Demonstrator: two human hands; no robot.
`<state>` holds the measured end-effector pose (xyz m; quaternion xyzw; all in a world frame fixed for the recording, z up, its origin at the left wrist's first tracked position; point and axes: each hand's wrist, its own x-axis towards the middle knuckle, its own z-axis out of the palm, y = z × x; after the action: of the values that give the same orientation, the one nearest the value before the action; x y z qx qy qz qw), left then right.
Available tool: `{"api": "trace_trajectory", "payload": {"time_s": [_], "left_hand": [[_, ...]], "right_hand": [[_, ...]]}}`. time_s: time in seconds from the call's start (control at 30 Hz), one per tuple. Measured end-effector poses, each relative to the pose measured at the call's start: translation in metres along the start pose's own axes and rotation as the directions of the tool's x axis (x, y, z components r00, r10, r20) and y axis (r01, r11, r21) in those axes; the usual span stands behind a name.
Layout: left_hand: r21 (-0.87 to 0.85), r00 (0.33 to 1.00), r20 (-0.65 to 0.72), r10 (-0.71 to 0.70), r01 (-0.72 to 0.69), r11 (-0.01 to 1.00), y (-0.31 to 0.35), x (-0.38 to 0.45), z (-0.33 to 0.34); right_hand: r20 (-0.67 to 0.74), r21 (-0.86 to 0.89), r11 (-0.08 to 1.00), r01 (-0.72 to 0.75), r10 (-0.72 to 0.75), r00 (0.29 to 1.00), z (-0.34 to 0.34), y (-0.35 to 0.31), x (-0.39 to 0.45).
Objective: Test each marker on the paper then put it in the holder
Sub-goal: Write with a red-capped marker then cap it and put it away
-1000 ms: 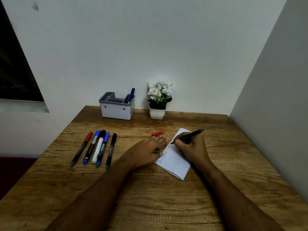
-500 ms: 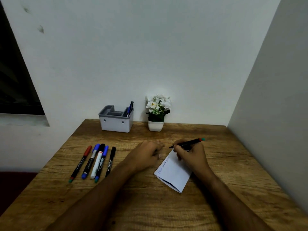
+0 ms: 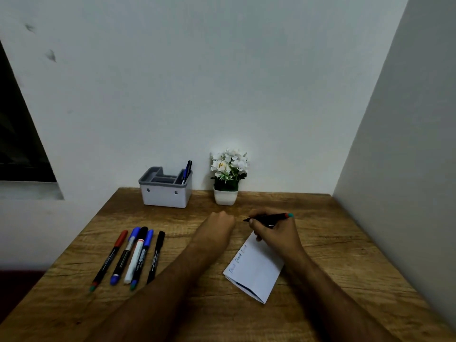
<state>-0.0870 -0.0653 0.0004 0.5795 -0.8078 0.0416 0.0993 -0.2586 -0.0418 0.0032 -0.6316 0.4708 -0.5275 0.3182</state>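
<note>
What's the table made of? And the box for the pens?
The table looks like wood or wood-look laminate: brown, matte, with grain lines. The holder seems plastic: smooth pale walls, a grey moulded rim and dividers. I can't tell for certain.

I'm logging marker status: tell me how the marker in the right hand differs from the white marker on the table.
The held marker is black-bodied, uncapped and gripped by the right hand above the paper. The white marker is white-bodied, capped and lies untouched among four others. Both are still outside the holder.
</note>
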Motion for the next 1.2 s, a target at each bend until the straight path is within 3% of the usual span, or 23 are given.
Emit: {"api": "trace_trajectory", "payload": {"time_s": [0.1,0.17,0.2,0.23,0.3,0.33,0.37,0.43,0.57,0.73,0.93,1.2], "left_hand": [[-0.221,0.961,-0.202,-0.191,0.145,0.965,-0.005,0.001,-0.007],[-0.54,0.852,-0.274,-0.446,0.248,0.805,-0.011,0.003,-0.01],[-0.718,0.792,-0.192,-0.579,0.289,0.633,-0.015,0.005,-0.011],[-0.872,0.743,-0.04,-0.668,0.301,0.387,-0.018,0.006,-0.012],[-0.957,0.692,0.285,-0.663,0.248,-0.153,-0.019,0.006,-0.014],[-0.919,0.688,0.384,-0.616,0.218,-0.329,-0.019,0.004,-0.014],[-0.872,0.689,0.45,-0.568,0.2,-0.447,-0.017,0.002,-0.016],[-0.789,0.706,0.527,-0.473,0.2,-0.581,-0.014,-0.002,-0.018],[-0.701,0.741,0.576,-0.344,0.232,-0.674,-0.008,-0.008,-0.024],[-0.685,0.772,0.568,-0.287,0.249,-0.685,0.001,-0.013,-0.031],[-0.706,0.755,0.537,-0.377,0.156,-0.691,-0.007,-0.015,-0.03],[-0.714,0.721,0.539,-0.436,0.116,-0.69,-0.02,-0.02,-0.031]], "right_hand": [[0.0,0.027,0.999,0.044,-0.044,0.999,0.002,-0.003,-0.002],[0.016,0.056,0.995,0.082,-0.083,0.996,0.004,-0.004,-0.005],[0.025,0.062,0.994,0.095,-0.096,0.995,0.006,-0.004,-0.005],[0.034,0.061,0.992,0.106,-0.109,0.994,0.008,-0.005,-0.006],[0.05,0.044,0.989,0.143,-0.145,0.988,0.013,-0.006,-0.007],[0.059,0.036,0.985,0.168,-0.17,0.984,0.016,-0.007,-0.008],[0.066,0.033,0.981,0.191,-0.192,0.979,0.018,-0.008,-0.009],[0.079,0.032,0.976,0.218,-0.22,0.972,0.022,-0.01,-0.01],[0.107,0.022,0.971,0.237,-0.238,0.965,0.028,-0.01,-0.012],[0.064,0.012,0.98,0.2,-0.201,0.978,0.031,-0.006,-0.014],[-0.039,-0.026,0.953,0.302,-0.302,0.952,0.032,-0.013,-0.013],[-0.036,-0.031,0.941,0.337,-0.338,0.941,0.035,-0.014,-0.013]]}}
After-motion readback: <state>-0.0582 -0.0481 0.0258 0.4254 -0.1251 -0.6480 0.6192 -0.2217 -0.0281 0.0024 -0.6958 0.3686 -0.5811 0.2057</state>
